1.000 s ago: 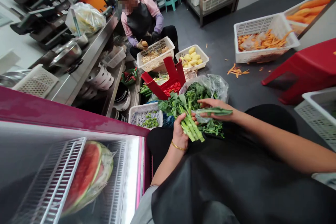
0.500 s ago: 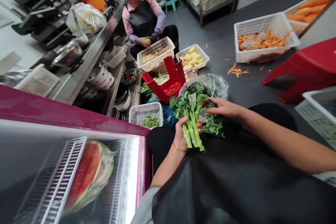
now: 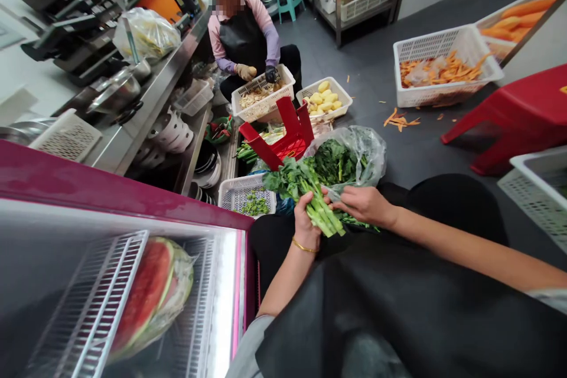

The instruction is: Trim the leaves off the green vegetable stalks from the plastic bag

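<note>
My left hand (image 3: 306, 225), with a gold bangle at the wrist, is wrapped round a bunch of leafy green stalks (image 3: 319, 212). The leaves point up and left, the pale stems down and right. Close beside the stems, my right hand (image 3: 365, 205) has its fingers curled together; whatever they hold is too small to name. Behind both hands lies an open clear plastic bag (image 3: 375, 150) with more leafy greens (image 3: 337, 160). Loose leaves lie under my right hand.
A small white basket (image 3: 228, 194) with green bits stands left of my hands, near a red upturned stool (image 3: 290, 130). Farther back, a gloved person (image 3: 241, 29) sits by a basket of peelings (image 3: 261, 94) and a potato basket (image 3: 343, 107). A red stool (image 3: 522, 112) stands right.
The bunch in my left hand has tilted, its leaves now lower and farther left. My right hand has moved down toward the stems, and its fingers have closed.
</note>
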`<state>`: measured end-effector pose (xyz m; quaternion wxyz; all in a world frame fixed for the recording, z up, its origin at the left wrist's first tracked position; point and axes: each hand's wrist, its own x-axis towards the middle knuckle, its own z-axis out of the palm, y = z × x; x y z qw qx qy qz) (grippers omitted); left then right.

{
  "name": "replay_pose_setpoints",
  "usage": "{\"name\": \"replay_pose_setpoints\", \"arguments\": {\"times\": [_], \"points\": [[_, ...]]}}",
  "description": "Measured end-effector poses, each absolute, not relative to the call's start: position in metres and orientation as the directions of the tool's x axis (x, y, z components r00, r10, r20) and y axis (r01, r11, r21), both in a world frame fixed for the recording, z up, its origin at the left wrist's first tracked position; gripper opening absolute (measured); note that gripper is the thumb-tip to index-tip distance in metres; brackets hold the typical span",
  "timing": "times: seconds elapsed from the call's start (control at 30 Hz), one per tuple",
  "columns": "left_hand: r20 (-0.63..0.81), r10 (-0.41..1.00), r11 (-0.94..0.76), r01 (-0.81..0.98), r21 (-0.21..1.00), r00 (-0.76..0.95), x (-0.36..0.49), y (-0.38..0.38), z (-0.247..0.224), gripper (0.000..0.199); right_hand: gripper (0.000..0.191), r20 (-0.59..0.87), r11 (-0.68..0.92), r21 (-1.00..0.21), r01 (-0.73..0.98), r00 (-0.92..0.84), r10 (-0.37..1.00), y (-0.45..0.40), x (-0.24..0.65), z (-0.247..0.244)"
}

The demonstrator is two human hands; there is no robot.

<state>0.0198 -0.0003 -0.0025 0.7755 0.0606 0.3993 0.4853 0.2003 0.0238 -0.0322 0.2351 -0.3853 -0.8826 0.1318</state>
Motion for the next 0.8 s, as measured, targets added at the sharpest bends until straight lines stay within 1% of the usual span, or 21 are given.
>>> {"name": "replay_pose_setpoints", "arguments": {"times": [0.03, 0.07, 0.1, 0.13, 0.17, 0.2, 0.3, 0.37, 0.4, 0.43, 0.47, 0.5, 0.53, 0.57, 0.6, 0.63, 0.67, 0.7, 0.73, 0.77, 0.8], "points": [[-0.536, 0.813, 0.524, -0.685, 0.506, 0.226, 0.015, 0.0, 0.0, 0.032, 0.04, 0.251, 0.687, -0.453, 0.568, -0.659, 0.71, 0.024, 0.208, -0.032], [-0.511, 0.823, 0.531, -0.656, 0.537, 0.248, 0.011, 0.0, 0.001, 0.033, 0.039, 0.195, 0.671, -0.513, 0.535, -0.688, 0.699, 0.027, 0.214, -0.03], [-0.491, 0.83, 0.535, -0.625, 0.568, 0.264, 0.01, -0.002, 0.002, 0.033, 0.044, 0.156, 0.619, -0.589, 0.52, -0.678, 0.718, 0.033, 0.218, -0.026], [-0.479, 0.835, 0.537, -0.597, 0.596, 0.272, 0.01, -0.003, 0.002, 0.033, 0.051, 0.13, 0.537, -0.671, 0.512, -0.632, 0.764, 0.04, 0.218, -0.021], [-0.467, 0.842, 0.53, -0.577, 0.622, 0.27, 0.011, -0.006, 0.002, 0.032, 0.053, 0.111, 0.439, -0.751, 0.493, -0.562, 0.82, 0.047, 0.216, -0.015], [-0.455, 0.85, 0.519, -0.564, 0.642, 0.263, 0.014, -0.008, 0.001, 0.031, 0.05, 0.092, 0.343, -0.822, 0.454, -0.488, 0.868, 0.055, 0.211, -0.01], [-0.448, 0.86, 0.5, -0.573, 0.649, 0.243, 0.021, -0.014, -0.002, 0.031, 0.047, 0.019, 0.101, -0.97, 0.222, -0.342, 0.94, 0.063, 0.19, 0.0], [-0.471, 0.855, 0.497, -0.602, 0.625, 0.216, 0.021, -0.015, -0.004, 0.028, 0.049, -0.014, -0.008, -1.0, 0.019, -0.314, 0.949, 0.057, 0.181, -0.003], [-0.486, 0.849, 0.5, -0.613, 0.611, 0.209, 0.021, -0.015, -0.005, 0.027, 0.051, -0.007, -0.026, -0.998, -0.055, -0.316, 0.949, 0.053, 0.18, -0.006], [-0.5, 0.84, 0.511, -0.621, 0.595, 0.212, 0.021, -0.015, -0.006, 0.026, 0.051, 0.018, -0.009, -0.997, -0.081, -0.321, 0.947, 0.049, 0.181, -0.009], [-0.513, 0.826, 0.532, -0.624, 0.573, 0.233, 0.022, -0.015, -0.007, 0.025, 0.049, 0.064, 0.051, -0.998, -0.048, -0.323, 0.944, 0.047, 0.183, -0.011], [-0.526, 0.806, 0.563, -0.624, 0.543, 0.27, 0.024, -0.014, -0.008, 0.026, 0.047, 0.127, 0.148, -0.988, 0.044, -0.319, 0.939, 0.046, 0.186, -0.013], [-0.535, 0.785, 0.593, -0.624, 0.508, 0.311, 0.026, -0.013, -0.009, 0.027, 0.045, 0.202, 0.264, -0.948, 0.178, -0.308, 0.93, 0.047, 0.189, -0.013], [-0.542, 0.769, 0.613, -0.63, 0.477, 0.338, 0.03, -0.011, -0.009, 0.029, 0.044, 0.281, 0.374, -0.868, 0.327, -0.298, 0.912, 0.048, 0.192, -0.013], [-0.549, 0.762, 0.618, -0.642, 0.454, 0.344, 0.033, -0.01, -0.009, 0.03, 0.044, 0.35, 0.455, -0.759, 0.466, -0.298, 0.888, 0.048, 0.195, -0.013], [-0.557, 0.763, 0.607, -0.659, 0.443, 0.328, 0.035, -0.007, -0.009, 0.029, 0.044, 0.4, 0.504, -0.644, 0.575, -0.309, 0.863, 0.048, 0.197, -0.014], [-0.564, 0.772, 0.584, -0.679, 0.444, 0.295, 0.036, -0.005, -0.008, 0.028, 0.044, 0.423, 0.53, -0.551, 0.645, -0.331, 0.843, 0.045, 0.199, -0.016], [-0.567, 0.783, 0.555, -0.698, 0.453, 0.255, 0.036, -0.003, -0.008, 0.027, 0.045, 0.416, 0.544, -0.494, 0.678, -0.365, 0.833, 0.04, 0.201, -0.02], [-0.566, 0.795, 0.529, -0.708, 0.468, 0.219, 0.035, -0.001, -0.007, 0.026, 0.045, 0.385, 0.555, -0.481, 0.679, -0.405, 0.829, 0.033, 0.203, -0.024], [-0.562, 0.804, 0.512, -0.707, 0.487, 0.194, 0.034, 0.0, -0.006, 0.026, 0.044, 0.338, 0.553, -0.512, 0.657, -0.437, 0.833, 0.025, 0.205, -0.03], [-0.556, 0.812, 0.503, -0.697, 0.511, 0.178, 0.032, 0.0, -0.005, 0.025, 0.04, 0.282, 0.525, -0.58, 0.623, -0.451, 0.847, 0.017, 0.207, -0.034]]}}
